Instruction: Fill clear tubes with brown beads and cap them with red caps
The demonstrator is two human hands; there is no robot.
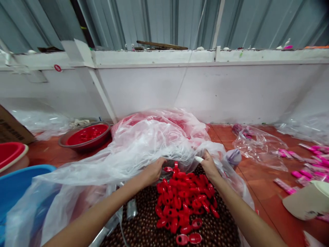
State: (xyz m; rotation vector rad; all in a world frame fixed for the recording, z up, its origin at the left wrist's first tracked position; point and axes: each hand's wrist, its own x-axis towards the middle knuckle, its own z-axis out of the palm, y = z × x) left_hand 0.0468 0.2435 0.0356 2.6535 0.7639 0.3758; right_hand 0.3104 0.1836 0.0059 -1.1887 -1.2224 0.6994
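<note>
Head view:

- Left hand (pixel 151 171): curled closed, gripping the edge of the large clear crumpled plastic bag (pixel 144 144) at the mouth of the bag.
- Right hand (pixel 209 166): closed, pinching a small white cylindrical piece (pixel 198 159) between thumb and fingers, and touching the right side of the same bag edge.
- Clear plastic bag: lies bunched across the middle of the reddish-brown desk (pixel 259 185), directly behind both hands (red contents show faintly through its far part).
- Pile of small glossy red plastic parts (pixel 185 200): lies between the two forearms, just below the hands, on a brown beaded mat (pixel 149 223).
- Round metal bowl with red parts inside (pixel 86 136): stands left of the bag, well apart from the hands.
- Blue plastic basin (pixel 15 185): at the left edge, partly covered by clear film.
- Red-and-white bowl (pixel 11 153): just behind the blue basin.
- Smaller clear plastic bag (pixel 259 145): lies right of the hands, near scattered pink wrapped items (pixel 305 166).
- White wall panel (pixel 205 92): runs behind the desk.
</note>
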